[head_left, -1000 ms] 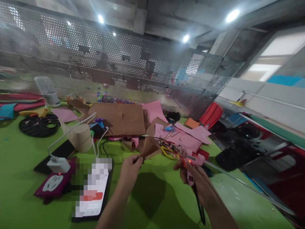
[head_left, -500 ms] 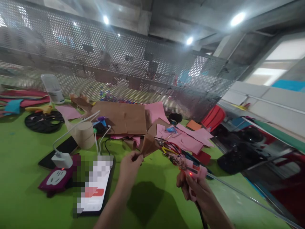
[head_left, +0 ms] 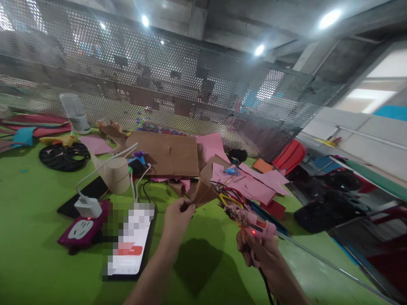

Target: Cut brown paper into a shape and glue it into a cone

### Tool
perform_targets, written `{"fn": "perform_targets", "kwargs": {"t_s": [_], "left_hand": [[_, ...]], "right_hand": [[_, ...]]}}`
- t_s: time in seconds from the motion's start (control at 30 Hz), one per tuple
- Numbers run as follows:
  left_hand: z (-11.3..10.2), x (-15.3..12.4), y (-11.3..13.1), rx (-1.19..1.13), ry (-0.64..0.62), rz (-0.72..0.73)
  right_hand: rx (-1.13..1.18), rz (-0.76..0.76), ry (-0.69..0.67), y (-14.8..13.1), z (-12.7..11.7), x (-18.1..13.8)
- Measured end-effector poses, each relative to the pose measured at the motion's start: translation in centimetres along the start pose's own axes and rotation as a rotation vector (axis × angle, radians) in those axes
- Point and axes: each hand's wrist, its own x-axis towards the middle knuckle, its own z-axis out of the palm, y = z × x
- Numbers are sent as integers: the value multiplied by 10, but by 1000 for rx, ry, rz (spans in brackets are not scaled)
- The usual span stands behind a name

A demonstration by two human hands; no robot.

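- Burn risk: the glue gun (head_left: 251,222) has a red light lit on its body (so I'd treat it as hot). Its nozzle points up and left at the paper piece (head_left: 203,192), near the fingertips that hold it. A small slip could put the tip on skin.
- Grip risk: the paper piece is held by one corner only and the rest fans out in the air, unsupported. A push from the nozzle could bend it or twist it out of the pinch.
- Drip risk: both things are held above the green surface (head_left: 32,262). The phone (head_left: 130,245) lies just left of the hands, and pliers (head_left: 230,198) and pink sheets (head_left: 251,184) lie just behind the gun. A glue string could land on any of them.
- Snag risk: the black cord (head_left: 265,284) hangs from the gun's handle along the forearm. A tug on it could swing the nozzle.
- Left hand (head_left: 178,214): forearm comes up from the bottom edge, wrist raised. Thumb and fingers are closed in a pinch on the lower corner of the paper piece.
- Right hand (head_left: 259,254): lower and to the right, fist wrapped around the gun's handle. I can't tell whether a finger presses the trigger.
- Location: the paper piece is in the air at centre frame, in front of the brown sheets (head_left: 168,154). It is near the nozzle but apart from it.
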Motion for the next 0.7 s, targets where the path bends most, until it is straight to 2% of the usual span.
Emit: {"fn": "perform_targets", "kwargs": {"t_s": [0.33,0.7], "left_hand": [[2,0,-3,-28,-44,-5],[2,1,-3,-40,-33,12]], "right_hand": [[-45,54,-59,11,1,6],[-148,93,-49,5,9,4]]}}
